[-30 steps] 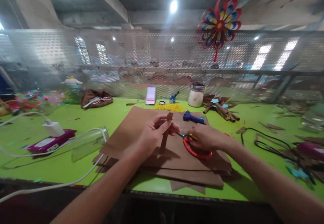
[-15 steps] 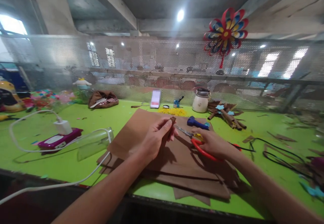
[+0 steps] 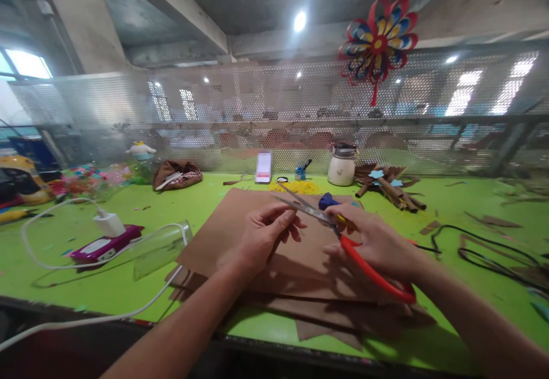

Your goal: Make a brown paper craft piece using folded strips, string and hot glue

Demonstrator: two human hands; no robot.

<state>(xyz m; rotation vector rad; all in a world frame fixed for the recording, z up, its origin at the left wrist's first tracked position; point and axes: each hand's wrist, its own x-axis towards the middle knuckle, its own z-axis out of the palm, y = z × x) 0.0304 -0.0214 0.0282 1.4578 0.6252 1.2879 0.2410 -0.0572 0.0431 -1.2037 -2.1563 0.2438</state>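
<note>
Over a stack of brown paper sheets (image 3: 218, 222), my left hand (image 3: 266, 233) pinches a small brown paper piece between thumb and fingers; the fingers and blades now hide most of it. My right hand (image 3: 375, 242) grips a pair of scissors (image 3: 364, 264) with red handles. Their blades are spread apart and point left, reaching across the fingertips of my left hand. Whether the blades touch the paper piece, I cannot tell. Yellow shows under the right fingers, on something I cannot make out. Just behind the scissors lies a blue tool (image 3: 329, 200), partly covered by my right hand.
On the green table (image 3: 150, 202) stand a phone (image 3: 263, 167) and a white jar (image 3: 342, 168). Rolled brown paper scraps (image 3: 388, 187) lie at back right. At left are a purple power strip (image 3: 107, 246), a clear plastic cup (image 3: 160, 250) and a white cable; a black cord curls at right.
The scissors have opened, turned and come up to the left fingertips, with my right hand raised slightly. My left hand stays nearly in place. The whole view has tilted a little.
</note>
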